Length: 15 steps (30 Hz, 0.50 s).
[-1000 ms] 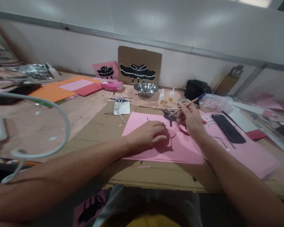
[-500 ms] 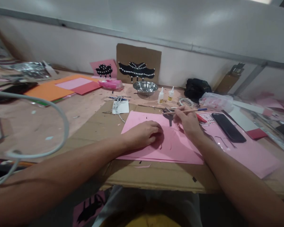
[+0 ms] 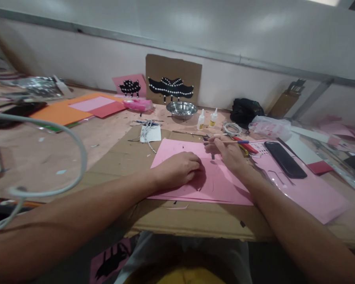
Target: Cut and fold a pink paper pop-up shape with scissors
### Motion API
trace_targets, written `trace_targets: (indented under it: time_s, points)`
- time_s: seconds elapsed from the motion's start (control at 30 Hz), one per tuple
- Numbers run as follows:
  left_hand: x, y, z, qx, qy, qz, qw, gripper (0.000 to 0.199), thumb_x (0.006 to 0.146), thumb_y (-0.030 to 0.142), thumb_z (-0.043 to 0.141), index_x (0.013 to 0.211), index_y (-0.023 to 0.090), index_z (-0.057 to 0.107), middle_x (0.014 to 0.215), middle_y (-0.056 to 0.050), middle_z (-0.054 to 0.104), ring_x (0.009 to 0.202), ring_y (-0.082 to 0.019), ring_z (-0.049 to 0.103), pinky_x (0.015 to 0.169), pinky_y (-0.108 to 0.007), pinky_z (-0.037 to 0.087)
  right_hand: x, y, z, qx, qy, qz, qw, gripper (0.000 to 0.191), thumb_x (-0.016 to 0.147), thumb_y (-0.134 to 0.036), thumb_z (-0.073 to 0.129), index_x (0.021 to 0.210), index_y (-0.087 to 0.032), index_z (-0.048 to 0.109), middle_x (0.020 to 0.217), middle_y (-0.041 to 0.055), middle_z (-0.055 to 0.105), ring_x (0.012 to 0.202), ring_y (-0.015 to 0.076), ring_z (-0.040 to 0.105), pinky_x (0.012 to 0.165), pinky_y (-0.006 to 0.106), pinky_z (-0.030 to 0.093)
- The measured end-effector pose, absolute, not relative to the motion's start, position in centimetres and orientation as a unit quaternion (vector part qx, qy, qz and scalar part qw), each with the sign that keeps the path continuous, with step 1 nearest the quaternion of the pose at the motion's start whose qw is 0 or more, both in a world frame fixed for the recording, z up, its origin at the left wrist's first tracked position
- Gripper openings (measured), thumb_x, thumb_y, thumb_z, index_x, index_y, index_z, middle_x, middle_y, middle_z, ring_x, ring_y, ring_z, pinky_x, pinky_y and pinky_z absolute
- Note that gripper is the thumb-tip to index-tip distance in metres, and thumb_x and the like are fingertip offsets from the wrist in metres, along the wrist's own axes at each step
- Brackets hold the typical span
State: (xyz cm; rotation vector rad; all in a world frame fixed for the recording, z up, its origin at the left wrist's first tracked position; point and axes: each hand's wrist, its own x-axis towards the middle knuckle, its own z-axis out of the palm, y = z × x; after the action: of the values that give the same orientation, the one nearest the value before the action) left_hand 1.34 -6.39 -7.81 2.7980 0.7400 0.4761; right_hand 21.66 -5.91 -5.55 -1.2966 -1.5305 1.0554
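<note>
Pink paper sheets lie on a cardboard board. My left hand rests on the pink paper with its fingers curled down; what they hold, if anything, is hidden. My right hand is over the paper's upper right part, its fingers closed on a thin brush-like stick with a blue end pointing right. Beneath that hand a small black piece shows partly. Just beyond the fingertips lie small dark tools, partly covered. Red and yellow handles show beside the right hand.
A steel bowl, two glue bottles and a coiled cable stand behind the paper. A phone lies at right. Beaded black cut-outs lean on the wall. A white tube curves at left.
My right hand has moved slightly left with the stick, uncovering more of the red and yellow handles. My left hand has barely moved.
</note>
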Motion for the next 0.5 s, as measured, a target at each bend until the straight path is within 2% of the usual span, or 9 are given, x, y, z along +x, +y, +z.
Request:
trace_targets:
  time_s: [0.1,0.17,0.3,0.4,0.5]
  points:
    - [1.4,-6.8,-7.7,0.951,0.239,0.169,0.103,0.024,0.093,0.014,0.053,0.1,0.016,0.076,0.104,-0.009,0.074,0.1,-0.021,0.066,0.095,-0.035,0.049,21.9,-5.3,-6.4,-0.519,-0.618,0.449,0.384,0.033,0.095,-0.048,0.051,0.086,-0.018,0.061,0.085,0.0083,0.074,0.073,0.0164,0.071,0.067,0.031,0.06]
    - [1.4,-7.1,-7.5,0.95,0.214,0.186,0.127,0.026,0.097,0.019,0.05,0.1,0.017,0.076,0.104,-0.008,0.074,0.099,-0.019,0.066,0.095,-0.033,0.05,22.2,-4.9,-6.8,-0.537,-0.628,0.42,0.374,0.033,0.094,-0.047,0.052,0.08,-0.018,0.059,0.081,0.008,0.072,0.071,0.0159,0.069,0.069,0.03,0.059]
    - [1.4,-7.5,-6.9,0.944,0.183,0.204,0.184,0.03,0.101,0.026,0.046,0.101,0.021,0.076,0.105,-0.005,0.075,0.101,-0.016,0.066,0.095,-0.029,0.05,22.9,-4.7,-6.4,-0.552,-0.646,0.313,0.424,0.025,0.096,-0.042,0.048,0.097,-0.021,0.062,0.092,0.0061,0.073,0.087,0.0177,0.07,0.074,0.029,0.058]
    - [1.0,-7.1,-6.4,0.924,0.258,0.223,0.176,0.033,0.102,0.031,0.044,0.102,0.021,0.075,0.108,-0.005,0.075,0.103,-0.019,0.066,0.098,-0.033,0.049,22.7,-5.4,-5.9,-0.496,-0.642,0.285,0.511,0.03,0.098,-0.046,0.044,0.112,-0.023,0.059,0.105,0.0062,0.072,0.1,0.0183,0.07,0.076,0.028,0.057]
    - [0.2,-6.2,-6.0,0.902,0.336,0.197,0.186,0.036,0.102,0.039,0.042,0.117,0.021,0.07,0.121,-0.006,0.073,0.108,-0.021,0.066,0.097,-0.035,0.049,22.2,-6.3,-5.6,-0.45,-0.644,0.281,0.55,0.033,0.099,-0.05,0.044,0.116,-0.025,0.058,0.112,0.0063,0.071,0.106,0.0182,0.069,0.081,0.029,0.057]
